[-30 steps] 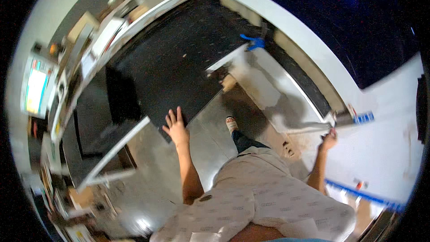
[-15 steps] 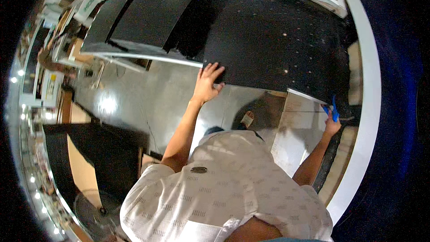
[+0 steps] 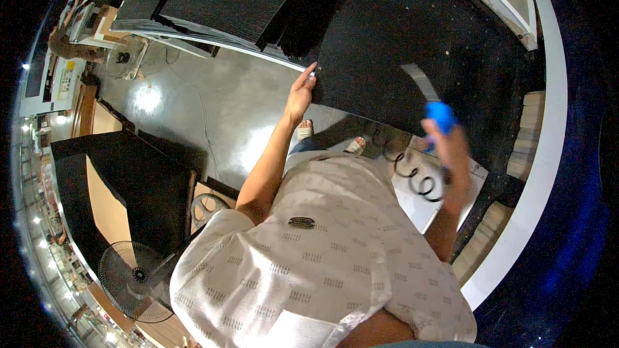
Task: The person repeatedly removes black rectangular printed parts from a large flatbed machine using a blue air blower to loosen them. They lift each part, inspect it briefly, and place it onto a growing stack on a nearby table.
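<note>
My right hand (image 3: pixel 448 145), blurred by motion, is closed round a blue air blow gun (image 3: pixel 441 116) held over the black board (image 3: pixel 380 51). A pale smeared streak, likely its nozzle, points away from me. From below the gun a black coiled hose (image 3: pixel 419 183) hangs in loops. At the board's near left corner my left hand (image 3: pixel 301 93) grips the edge, its fingers close together. Beside that hand, to the left, lie more black panels (image 3: pixel 225 0) with a white front edge. Small pale specks dot the board's far and right parts.
On the left stand a black-covered box shape (image 3: pixel 155 167) and a round fan (image 3: pixel 138 274). A cable runs over the grey floor (image 3: pixel 213 109). A white frame edge (image 3: pixel 548 122) curves along the right, and another person (image 3: pixel 71 45) is far off at the upper left.
My right hand has swung the blue blow gun from the board's right edge up and left over its surface. My left hand has gone from lying flat to gripping the edge.
</note>
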Demonstrator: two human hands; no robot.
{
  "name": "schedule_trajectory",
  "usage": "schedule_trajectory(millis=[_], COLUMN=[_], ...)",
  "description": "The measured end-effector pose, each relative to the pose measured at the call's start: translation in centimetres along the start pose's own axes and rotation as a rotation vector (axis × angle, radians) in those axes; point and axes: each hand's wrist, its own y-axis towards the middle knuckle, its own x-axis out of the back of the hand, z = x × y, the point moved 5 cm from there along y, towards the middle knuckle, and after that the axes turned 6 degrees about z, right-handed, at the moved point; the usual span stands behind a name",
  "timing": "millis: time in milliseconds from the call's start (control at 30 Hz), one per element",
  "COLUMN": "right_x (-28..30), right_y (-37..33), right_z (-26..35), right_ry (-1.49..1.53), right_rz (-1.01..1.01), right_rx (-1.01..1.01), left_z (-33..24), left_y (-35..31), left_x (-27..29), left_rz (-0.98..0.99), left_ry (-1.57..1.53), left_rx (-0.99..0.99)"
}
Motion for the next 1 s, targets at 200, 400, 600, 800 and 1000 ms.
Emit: schedule_trajectory(millis=[200,400,600,800,1000], right_x=[-10.9,-8.8,-0.7,-1.9,-6.3], right_y=[1.8,9.7,11.5,5.1,-2.7], right_z=[15.6,21.7,6.8,-5.9,-9.4], right_ry=[-0.317,-0.246,-0.062,0.189,0.496], right_rz=[-0.029,-0.206,-0.428,-0.246,-0.331], right_rx=[0.505,0.355,-0.123,-0.125,-0.171], left_z=[-0.3,0.2,0.2,-0.8,-1.7], left_y=[1.5,1.9,2.3,2.5,2.3], left_x=[0.2,0.8,1.5,1.7,1.7], left_rz=[0.015,0.175,0.250,0.295,0.336], left_ry=[0.044,0.167,0.168,0.202,0.263], left_rx=[-0.020,0.098,0.033,-0.019,0.144])
